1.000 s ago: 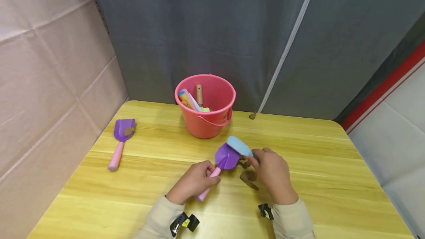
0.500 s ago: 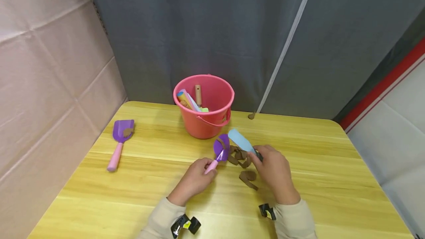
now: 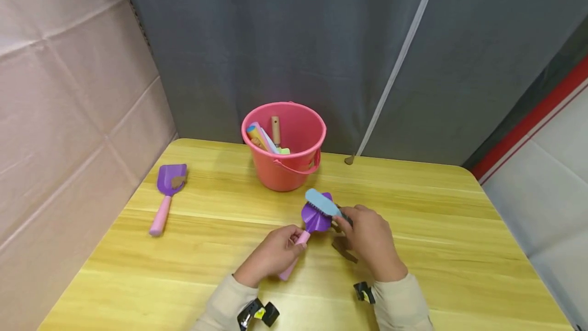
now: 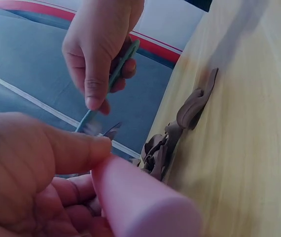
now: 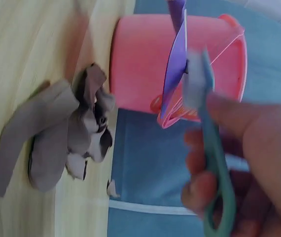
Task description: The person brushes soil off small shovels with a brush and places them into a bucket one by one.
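Observation:
My left hand (image 3: 274, 250) grips the pink handle of a small toy shovel (image 3: 316, 222), its purple blade raised over the table. In my right hand (image 3: 371, 241) is a light blue brush (image 3: 322, 202), held by its handle with the bristles down against the blade. The left wrist view shows my thumb pressed along the pink shovel handle (image 4: 140, 197). Under the blade and brush, several flat, curled brown pieces (image 5: 49, 138) lie in a loose heap on the table, mostly hidden in the head view. One brown strip (image 3: 343, 252) shows beside my right hand.
A pink bucket (image 3: 281, 175) with several toy tools stands near the back edge. At the left lies a second purple shovel (image 3: 161, 214) bearing a brown piece (image 3: 177, 182). Another small brown piece (image 3: 349, 160) sits at the table's back edge, by the grey curtain (image 3: 298, 40).
The shovel swung forward over the brown pieces, then back and tilted. A brown piece seen on its blade half a second ago no longer shows. The brush has moved left onto the blade.

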A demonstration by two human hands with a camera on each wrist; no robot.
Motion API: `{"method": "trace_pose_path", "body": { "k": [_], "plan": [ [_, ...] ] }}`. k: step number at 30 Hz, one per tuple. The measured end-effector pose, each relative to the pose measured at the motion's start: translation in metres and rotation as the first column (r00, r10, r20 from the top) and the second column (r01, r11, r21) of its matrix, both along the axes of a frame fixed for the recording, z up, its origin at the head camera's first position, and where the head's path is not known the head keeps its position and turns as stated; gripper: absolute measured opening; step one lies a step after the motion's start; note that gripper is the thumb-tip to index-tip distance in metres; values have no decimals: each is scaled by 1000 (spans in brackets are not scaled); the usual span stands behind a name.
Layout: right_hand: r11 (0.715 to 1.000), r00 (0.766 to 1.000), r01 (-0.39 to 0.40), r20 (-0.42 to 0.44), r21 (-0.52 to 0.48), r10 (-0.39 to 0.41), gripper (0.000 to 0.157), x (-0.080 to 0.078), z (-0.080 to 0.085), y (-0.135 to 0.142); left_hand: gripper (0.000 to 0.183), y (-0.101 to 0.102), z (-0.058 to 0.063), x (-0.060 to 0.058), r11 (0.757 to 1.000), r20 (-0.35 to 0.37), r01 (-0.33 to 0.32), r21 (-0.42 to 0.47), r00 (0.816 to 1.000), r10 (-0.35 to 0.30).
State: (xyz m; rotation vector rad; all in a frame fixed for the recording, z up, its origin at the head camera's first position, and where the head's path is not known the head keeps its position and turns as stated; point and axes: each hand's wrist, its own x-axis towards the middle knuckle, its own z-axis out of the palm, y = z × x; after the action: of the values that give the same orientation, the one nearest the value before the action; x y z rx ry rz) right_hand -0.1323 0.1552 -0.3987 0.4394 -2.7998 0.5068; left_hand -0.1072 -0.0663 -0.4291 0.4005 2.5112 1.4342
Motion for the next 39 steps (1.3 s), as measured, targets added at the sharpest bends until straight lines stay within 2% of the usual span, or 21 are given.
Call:
{"method": "trace_pose_path", "body": {
  "k": [3,5,7,10,12,14,16,18,20,22,24,26,28,30,32,35,37,39],
  "plan": [
    [994,993,105,-60,3,-104,15,-1,0,5,16,-1,0,1,1000,18,7,5,1000,-7],
    [994,991,106,-87,-12,-106,16,-1,0,6,15,-1,1,1,1000,22,5,6,1000,-5],
    [999,995,35,-95,-9,-36,17,-1,1,6,14,-2,1,2,1000,22,1,3,1000,-1],
    [993,992,-118,-53,7,118,17,0,2,4,16,-3,2,2,1000,8,7,-10,1000,-7],
    [988,988,-153,-11,12,153,18,1,3,2,17,-3,4,3,1000,1,14,-14,1000,-14],
    [994,994,-105,10,15,105,17,1,4,2,19,-3,5,3,1000,-3,20,-19,1000,-20],
    [1000,1000,3,-5,19,-3,15,2,5,5,20,-3,6,4,999,-4,22,-23,1000,-22],
    [995,995,95,-32,12,-94,15,2,6,7,20,-3,6,5,999,0,17,-27,1000,-17],
    [991,989,133,-66,-1,-133,15,1,6,10,19,-3,7,5,1000,3,11,-28,1000,-10],
    [996,993,90,-76,-21,-91,15,0,6,10,18,-4,7,6,1000,6,7,-28,1000,-7],
    [1000,998,-5,-57,-25,3,16,0,5,8,17,-4,7,6,1000,5,6,-25,1000,-5],
    [994,994,-110,-20,-11,110,17,0,3,5,17,-4,7,6,1000,-1,9,-21,1000,-9],
    [987,987,-162,19,6,162,17,0,1,2,17,-4,7,5,1000,4,12,-14,1000,-12],
    [991,991,-131,22,23,131,17,0,0,2,19,-5,7,5,1000,7,14,-9,1000,-14],
    [999,999,-31,7,23,31,16,1,0,4,20,-5,7,5,1000,9,12,-7,1000,-12],
    [995,995,97,-29,1,-97,16,1,1,8,19,-5,6,4,1000,11,10,-13,1000,-10],
    [996,996,88,-29,-12,-89,16,1,3,9,18,-5,5,4,1000,12,8,-16,1000,-8],
    [1000,1000,14,-8,-11,-14,20,1,5,9,17,-5,4,4,1000,12,8,-18,1000,-8]
  ]
}}
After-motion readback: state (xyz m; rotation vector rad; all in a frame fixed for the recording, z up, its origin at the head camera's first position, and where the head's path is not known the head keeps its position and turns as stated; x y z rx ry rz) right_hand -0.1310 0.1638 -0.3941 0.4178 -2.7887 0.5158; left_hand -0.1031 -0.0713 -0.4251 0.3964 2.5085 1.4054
